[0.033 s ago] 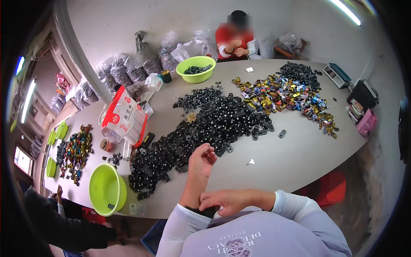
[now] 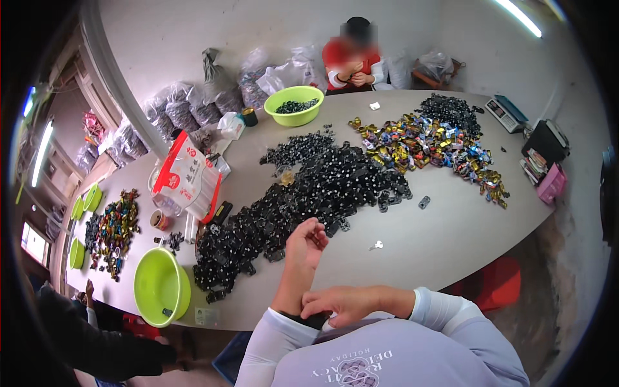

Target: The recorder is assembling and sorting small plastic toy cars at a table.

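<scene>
My left hand (image 2: 307,238) is raised over the table's near edge, beside a long heap of small black plastic parts (image 2: 309,187). Its fingers are loosely curled and apart, with nothing visible in them. Across the left forearm lies my right hand (image 2: 338,304). Its fingers are closed at the dark cuff (image 2: 306,318) of the left sleeve (image 2: 280,332), which sits below the bare wrist. The fingertips partly hide that cuff.
A green basin (image 2: 184,284) stands left of the black heap, near a red-and-white bag (image 2: 187,177). Colourful small parts (image 2: 419,142) lie at the far right, by a scale (image 2: 506,113). Opposite sits a person in red (image 2: 332,58), next to another green basin (image 2: 293,117).
</scene>
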`<act>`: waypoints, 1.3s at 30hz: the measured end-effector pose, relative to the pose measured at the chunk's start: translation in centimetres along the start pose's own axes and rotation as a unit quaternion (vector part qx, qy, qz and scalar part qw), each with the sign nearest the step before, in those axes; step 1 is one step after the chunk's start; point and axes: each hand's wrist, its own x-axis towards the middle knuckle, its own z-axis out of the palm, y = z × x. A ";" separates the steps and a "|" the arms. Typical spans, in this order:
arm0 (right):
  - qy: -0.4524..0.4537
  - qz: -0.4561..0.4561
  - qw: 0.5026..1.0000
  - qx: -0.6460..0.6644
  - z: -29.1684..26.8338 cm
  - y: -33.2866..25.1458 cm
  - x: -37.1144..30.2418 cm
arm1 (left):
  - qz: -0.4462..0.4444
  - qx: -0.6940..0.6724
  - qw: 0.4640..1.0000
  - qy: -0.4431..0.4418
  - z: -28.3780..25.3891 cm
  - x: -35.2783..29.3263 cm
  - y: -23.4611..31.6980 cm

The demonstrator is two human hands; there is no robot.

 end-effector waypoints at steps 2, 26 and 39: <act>-0.012 0.023 0.999 -0.028 -0.3 -0.3 -0.4 | -0.024 0.003 1.000 -0.009 0.4 0.0 -1.0; 0.023 -0.025 0.998 0.051 -4.2 0.2 -5.1 | -0.101 -0.045 0.994 -0.024 6.0 0.5 -5.4; -0.005 -0.037 0.999 0.021 -6.1 0.7 -5.8 | -0.140 -0.025 0.990 0.007 6.1 2.5 -8.3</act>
